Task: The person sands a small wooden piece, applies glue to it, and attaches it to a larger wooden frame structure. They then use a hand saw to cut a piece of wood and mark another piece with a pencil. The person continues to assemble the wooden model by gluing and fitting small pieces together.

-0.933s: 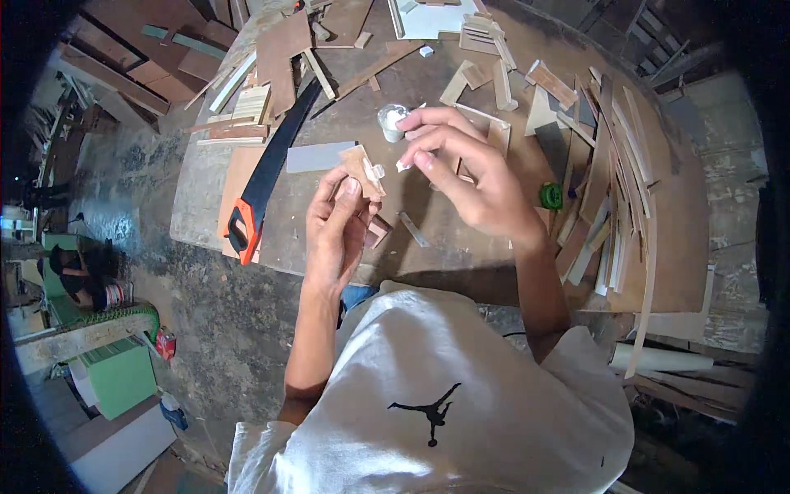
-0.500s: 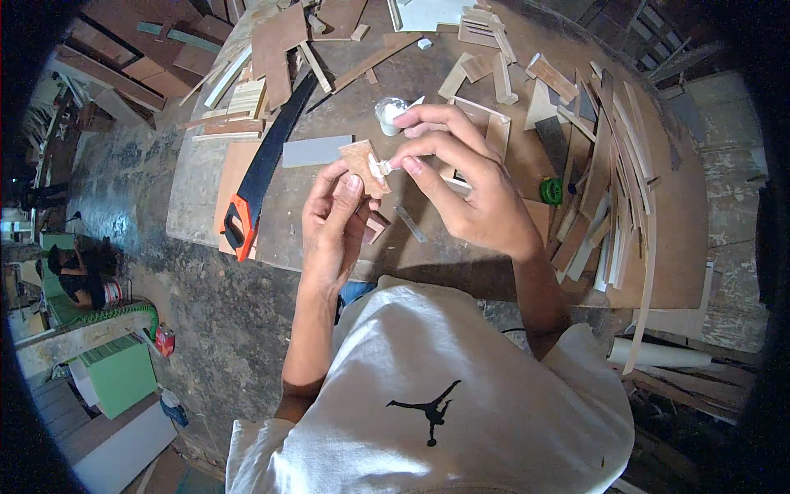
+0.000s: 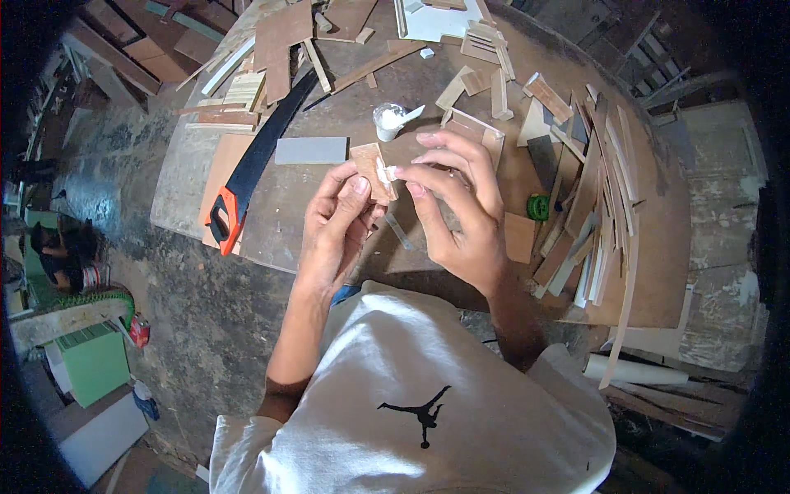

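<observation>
Wooden piece (image 3: 372,162), perhaps white-smeared, in left hand (image 3: 334,217)

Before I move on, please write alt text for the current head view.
A left hand holds a small brown wooden piece bearing white material, the right hand at its edge. On the brown workbench: orange-handled black handsaw, clear cup with white contents, wood scraps.

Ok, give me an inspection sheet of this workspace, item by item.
Surface: brown table, worn and marked.
Work things: small wood piece with white patch; cup of white material, white stick leaning in it.
Clutter: wood offcuts, handsaw, green tape measure.
Fingers: left hand grips the wood piece; right hand, thumb and index apart, at the patch.
Cables: none certain; green coiled hose at left.
Surroundings: stained floor, another person.
</observation>
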The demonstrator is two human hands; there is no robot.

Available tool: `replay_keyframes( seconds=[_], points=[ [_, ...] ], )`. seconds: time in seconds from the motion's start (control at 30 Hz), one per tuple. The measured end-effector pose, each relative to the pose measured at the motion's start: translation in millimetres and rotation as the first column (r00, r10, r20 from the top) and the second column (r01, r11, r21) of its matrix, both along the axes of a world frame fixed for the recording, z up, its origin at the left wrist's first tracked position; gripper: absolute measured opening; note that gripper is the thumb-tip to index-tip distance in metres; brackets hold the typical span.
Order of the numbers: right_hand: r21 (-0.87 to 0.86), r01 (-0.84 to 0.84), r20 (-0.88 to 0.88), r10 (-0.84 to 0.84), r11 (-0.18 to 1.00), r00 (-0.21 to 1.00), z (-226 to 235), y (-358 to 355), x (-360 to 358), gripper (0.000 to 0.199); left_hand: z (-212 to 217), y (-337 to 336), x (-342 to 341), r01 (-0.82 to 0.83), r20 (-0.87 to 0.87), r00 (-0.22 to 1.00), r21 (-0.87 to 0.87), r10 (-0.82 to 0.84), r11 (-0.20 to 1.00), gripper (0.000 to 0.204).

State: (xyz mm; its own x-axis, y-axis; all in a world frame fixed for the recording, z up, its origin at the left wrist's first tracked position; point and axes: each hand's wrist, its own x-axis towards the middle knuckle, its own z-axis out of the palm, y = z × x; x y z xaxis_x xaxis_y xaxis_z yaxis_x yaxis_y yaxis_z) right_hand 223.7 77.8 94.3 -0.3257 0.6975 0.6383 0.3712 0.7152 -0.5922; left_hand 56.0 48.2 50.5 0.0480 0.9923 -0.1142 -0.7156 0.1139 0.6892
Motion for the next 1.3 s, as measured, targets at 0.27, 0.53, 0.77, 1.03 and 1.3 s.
replay_keyframes(
  seconds=[0.27, 0.53, 0.77, 1.03, 1.3],
  points=[
    [0.052, 0.055, 0.059, -0.058, 0.997, 0.997, 1.3, -3.0, -3.0, 0.038, -3.5, -3.8, -3.4, 0.052, 0.102, 0.994, -0.018, -0.05, 0.998, 0.031],
    [0.084, 0.028, 0.034, -0.031, 0.996, 0.999, -12.4, -5.7, 0.8, 0.045, -8.9, -3.5, -3.3, 0.126, 0.202, 0.972, -0.018, -0.12, 0.992, 0.033],
    [0.093, 0.078, 0.023, -0.08, 0.993, 0.997, -16.7, -8.1, -3.1, 0.048, -14.7, -0.8, -0.1, 0.149, 0.225, 0.963, 0.009, -0.147, 0.989, 0.033],
    [0.129, 0.101, 0.003, -0.103, 0.986, 0.995, -24.6, -3.6, 1.2, 0.046, -17.6, -0.4, 3.4, 0.175, 0.246, 0.954, 0.005, -0.171, 0.984, 0.033],
    [0.094, 0.132, -0.014, -0.131, 0.987, 0.991, -22.0, -5.2, 5.9, 0.023, -19.8, 3.0, 6.6, 0.182, 0.263, 0.95, -0.021, -0.17, 0.983, 0.033]
  ],
)
